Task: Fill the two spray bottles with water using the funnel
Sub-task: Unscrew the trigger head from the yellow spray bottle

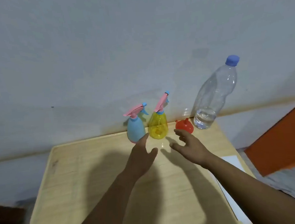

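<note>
Two small spray bottles stand at the table's far edge by the wall: a light blue one (135, 130) on the left and a clear yellow one (158, 127) beside it, both with pink trigger heads on. An orange-red funnel (184, 125) lies mouth-down to their right. Further right stands a tall clear water bottle (213, 95) with a blue cap and a little water at the bottom. My left hand (142, 156) is open, fingertips just in front of the blue bottle. My right hand (189, 146) is open in front of the funnel. Neither holds anything.
The light wooden table (89, 182) butts against a pale wall. A white sheet (233, 164) lies along the table's right edge. An orange panel (279, 140) stands to the right, beyond the table.
</note>
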